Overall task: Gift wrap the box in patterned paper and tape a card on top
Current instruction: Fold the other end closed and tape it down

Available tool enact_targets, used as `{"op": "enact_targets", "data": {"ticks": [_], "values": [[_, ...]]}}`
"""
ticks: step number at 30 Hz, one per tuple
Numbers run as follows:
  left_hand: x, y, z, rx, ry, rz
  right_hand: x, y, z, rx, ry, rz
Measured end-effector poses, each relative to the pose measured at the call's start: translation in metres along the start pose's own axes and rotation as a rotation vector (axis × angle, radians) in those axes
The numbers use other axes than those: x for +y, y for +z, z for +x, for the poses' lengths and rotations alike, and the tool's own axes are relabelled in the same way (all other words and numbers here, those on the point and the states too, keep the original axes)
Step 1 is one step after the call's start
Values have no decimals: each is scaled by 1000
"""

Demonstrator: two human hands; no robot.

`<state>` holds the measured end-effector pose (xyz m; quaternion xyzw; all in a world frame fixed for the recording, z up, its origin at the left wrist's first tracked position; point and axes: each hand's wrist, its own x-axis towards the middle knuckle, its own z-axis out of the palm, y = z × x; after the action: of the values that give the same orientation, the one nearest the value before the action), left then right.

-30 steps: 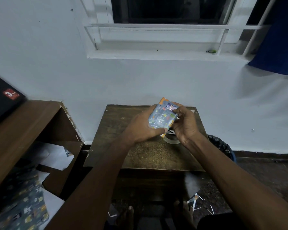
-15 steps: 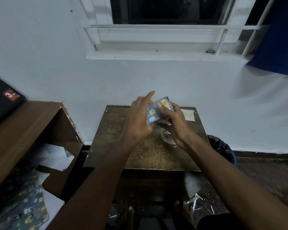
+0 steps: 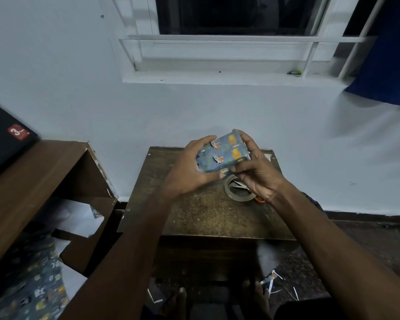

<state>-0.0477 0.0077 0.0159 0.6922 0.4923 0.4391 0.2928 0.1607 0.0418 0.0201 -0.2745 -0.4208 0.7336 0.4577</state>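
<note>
While we look down through the head camera, our left hand [image 3: 187,172] and right hand [image 3: 256,172] both curl their fingers around the wrapped box [image 3: 222,154], held at frame centre above the table [image 3: 194,213]; a tape roll [image 3: 237,192] lies just below it.

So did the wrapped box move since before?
Yes. The wrapped box, held in both hands, has turned over and tipped, staying above the table's far edge, near the tape roll.
</note>
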Motion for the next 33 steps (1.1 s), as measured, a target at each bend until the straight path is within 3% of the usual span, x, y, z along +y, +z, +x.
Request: {"op": "enact_targets", "data": {"ticks": [4,8,14,23,26,29,33], "values": [[-7,1,1,130,103,254,-4,1,-3,-7,-7,-84],[-7,4,1,148,140,406,0,3,-2,101,-42,-209],[-8,7,2,157,176,475,8,9,2,201,-89,-224],[-13,2,3,145,158,465,8,8,1,194,-108,-238],[-14,-2,2,150,29,193,9,5,-2,136,-133,-278],[-6,-5,2,180,-263,-155,14,2,-3,85,-141,-312],[-6,-13,7,215,-620,-273,26,5,0,138,-277,-632]]}}
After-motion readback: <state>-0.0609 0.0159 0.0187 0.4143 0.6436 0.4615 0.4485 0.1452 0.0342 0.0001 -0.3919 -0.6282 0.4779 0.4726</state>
